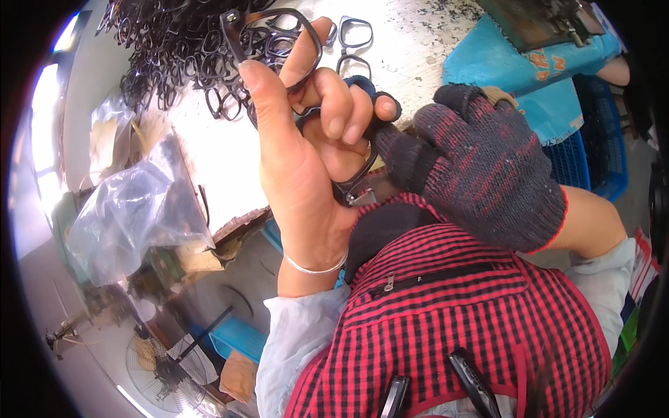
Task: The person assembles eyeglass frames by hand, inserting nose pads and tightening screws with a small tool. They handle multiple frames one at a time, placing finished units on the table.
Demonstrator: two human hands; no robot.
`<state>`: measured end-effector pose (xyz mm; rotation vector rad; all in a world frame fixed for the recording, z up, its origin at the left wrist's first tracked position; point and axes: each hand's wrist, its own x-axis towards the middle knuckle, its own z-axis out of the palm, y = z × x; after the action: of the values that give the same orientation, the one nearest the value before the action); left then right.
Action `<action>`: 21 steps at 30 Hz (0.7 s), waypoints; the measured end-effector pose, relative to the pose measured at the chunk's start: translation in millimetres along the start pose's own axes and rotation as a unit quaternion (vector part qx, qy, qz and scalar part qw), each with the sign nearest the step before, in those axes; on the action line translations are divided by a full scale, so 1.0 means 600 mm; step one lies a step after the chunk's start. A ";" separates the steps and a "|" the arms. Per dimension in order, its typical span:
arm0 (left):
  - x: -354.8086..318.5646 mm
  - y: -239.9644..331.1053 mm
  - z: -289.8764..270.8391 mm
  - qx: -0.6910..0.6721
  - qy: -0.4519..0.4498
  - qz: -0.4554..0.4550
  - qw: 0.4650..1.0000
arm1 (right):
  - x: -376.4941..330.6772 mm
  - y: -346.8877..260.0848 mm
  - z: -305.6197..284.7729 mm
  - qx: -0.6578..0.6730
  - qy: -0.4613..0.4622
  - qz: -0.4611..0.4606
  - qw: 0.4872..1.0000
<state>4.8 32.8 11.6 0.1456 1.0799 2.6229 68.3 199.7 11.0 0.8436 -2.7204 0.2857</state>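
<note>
In my bare left hand (300, 153) is a dark eyeglass frame (233, 35), tilted up over the bench edge. My index finger crosses one rim and the other fingers curl around the frame's middle. A hinge with metal on it shows at its lower end, beside my wrist. On my right hand (481, 160) is a dark knitted glove with red flecks. Its bent fingers press in against the frame's lower part, and black wrapping covers some of them. What those fingertips grip is partly hidden.
A heap of dark eyeglass frames (171, 56) covers the far left of the worn white bench (411, 35), with another frame (356, 33) apart. Plastic bags (136, 209) lie at left, a blue printed sheet (488, 56) and blue crate (606, 139) at right. Below left stands a fan (167, 369).
</note>
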 end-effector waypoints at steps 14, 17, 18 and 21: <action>0.007 0.011 -0.015 -0.088 -0.109 0.199 0.970 | -0.004 -0.019 0.027 0.275 0.035 0.087 0.957; 0.008 0.010 -0.009 -0.047 -0.095 0.226 0.968 | -0.008 -0.022 0.014 0.167 0.064 0.078 0.981; 0.009 0.011 -0.008 -0.031 -0.091 0.234 0.967 | -0.005 -0.022 0.012 0.130 0.065 0.073 0.987; 0.008 0.009 -0.005 -0.011 -0.084 0.250 0.964 | -0.003 -0.021 0.003 0.067 0.049 0.060 0.995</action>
<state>-1.6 28.6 13.2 0.7094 1.0631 2.9824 76.7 189.9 9.7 0.6826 -2.6883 0.5264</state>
